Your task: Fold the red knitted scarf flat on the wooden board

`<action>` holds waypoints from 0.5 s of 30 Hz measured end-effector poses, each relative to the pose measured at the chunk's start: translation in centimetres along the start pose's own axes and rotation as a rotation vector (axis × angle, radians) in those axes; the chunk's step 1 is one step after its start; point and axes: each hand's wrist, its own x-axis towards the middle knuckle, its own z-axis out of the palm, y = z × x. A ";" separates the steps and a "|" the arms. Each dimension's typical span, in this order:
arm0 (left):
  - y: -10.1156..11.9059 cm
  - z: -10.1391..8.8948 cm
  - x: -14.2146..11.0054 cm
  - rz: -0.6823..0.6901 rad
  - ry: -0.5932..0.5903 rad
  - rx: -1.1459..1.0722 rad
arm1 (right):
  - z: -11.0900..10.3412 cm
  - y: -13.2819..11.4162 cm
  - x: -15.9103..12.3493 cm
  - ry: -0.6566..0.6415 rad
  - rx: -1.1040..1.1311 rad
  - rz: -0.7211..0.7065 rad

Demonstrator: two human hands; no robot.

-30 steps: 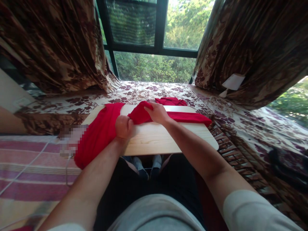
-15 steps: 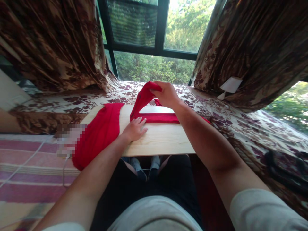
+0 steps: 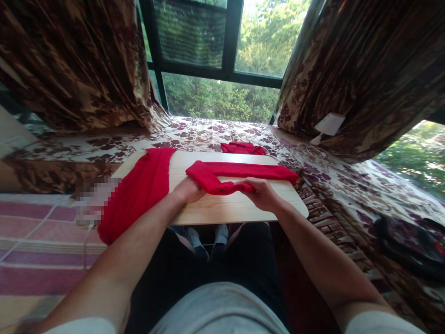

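A long red cloth strip [image 3: 243,170] lies across a small light wooden table [image 3: 222,208], folded back on itself at its left end. My left hand [image 3: 187,190] presses on that folded end, its fingers tucked under the fabric. My right hand [image 3: 261,192] pinches the free end of the strip near the table's front edge. A wider red cloth [image 3: 139,192] drapes over the table's left side and hangs down. A small heap of red cloth [image 3: 242,148] sits beyond the far edge.
The table stands over my legs on a floral bedspread [image 3: 215,134]. Brown floral curtains [image 3: 347,69] hang on both sides of a window [image 3: 215,55]. A striped blanket [image 3: 38,241] lies left; a dark bag [image 3: 410,241] sits right.
My right hand has come down from above the table's far side to its front edge, bringing the strip's end with it. My left hand stayed on the fold.
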 end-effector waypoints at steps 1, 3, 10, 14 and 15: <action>-0.2 0.1 0.0 0.062 -0.045 0.019 | 0.2 0.0 -0.7 -0.005 0.006 0.005; -0.4 0.1 -0.1 0.129 -0.096 0.069 | 0.5 0.0 -1.8 -0.023 0.021 0.001; -1.0 0.1 0.5 -0.012 -0.088 0.091 | 1.7 1.2 -3.2 -0.033 0.016 -0.080; -1.6 0.4 1.8 -0.004 -0.071 0.101 | 3.0 2.7 -3.2 -0.071 -0.027 -0.105; -1.8 0.4 2.1 0.010 -0.073 0.103 | 3.3 3.1 -3.2 -0.086 -0.037 -0.105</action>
